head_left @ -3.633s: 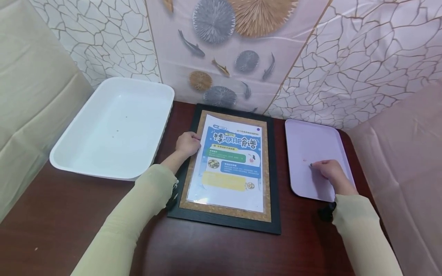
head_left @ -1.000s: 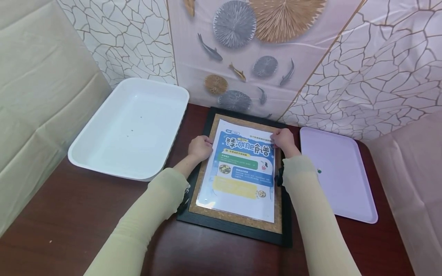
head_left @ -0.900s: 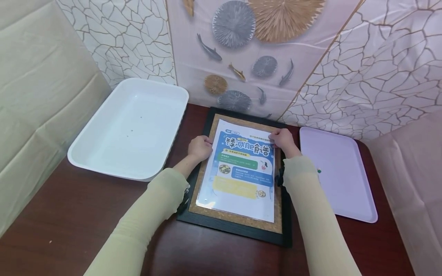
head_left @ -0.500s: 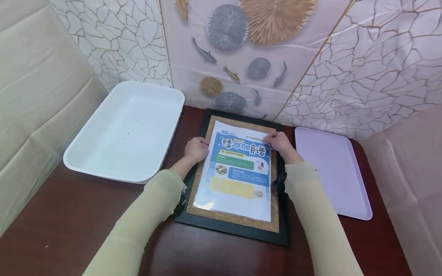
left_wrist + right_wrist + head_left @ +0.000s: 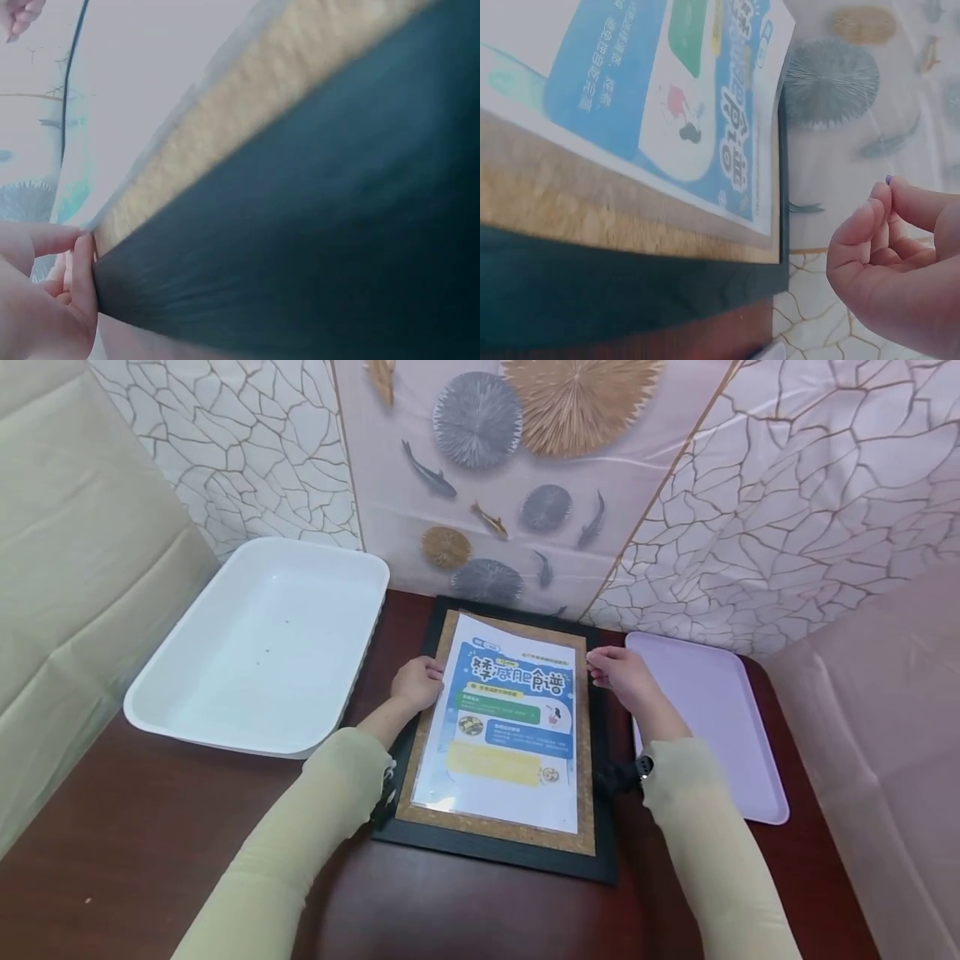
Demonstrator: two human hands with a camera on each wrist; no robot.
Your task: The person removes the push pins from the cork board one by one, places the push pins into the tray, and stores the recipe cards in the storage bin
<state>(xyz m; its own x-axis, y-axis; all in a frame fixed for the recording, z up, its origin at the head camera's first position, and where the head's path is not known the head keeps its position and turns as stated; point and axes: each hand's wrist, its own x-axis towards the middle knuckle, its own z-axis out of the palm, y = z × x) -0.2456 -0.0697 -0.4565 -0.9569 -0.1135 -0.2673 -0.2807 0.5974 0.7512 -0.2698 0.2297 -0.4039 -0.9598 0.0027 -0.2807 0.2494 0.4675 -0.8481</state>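
A laminated poster (image 5: 517,752) with a blue printed panel lies over a black-framed cork board (image 5: 587,810) on the table. At its upper left edge my left hand (image 5: 416,683) pinches the sheet between thumb and fingertips (image 5: 79,244). The poster's top lifts a little in the right wrist view. My right hand (image 5: 626,677) is above the frame's upper right side, off the sheet. Its thumb and index finger pinch a small purple thumbtack (image 5: 889,179), mostly hidden by the fingertips.
A white bin (image 5: 255,652) stands to the left of the board. On the right lies a flat lilac tray (image 5: 712,718), partly behind my right forearm. A patterned cloth (image 5: 480,510) hangs right behind the board, and plain cloth closes both sides.
My right hand went from the tray to the poster's upper right corner, then drew away rightward with the purple thumbtack that was there. My left hand keeps to the left edge.
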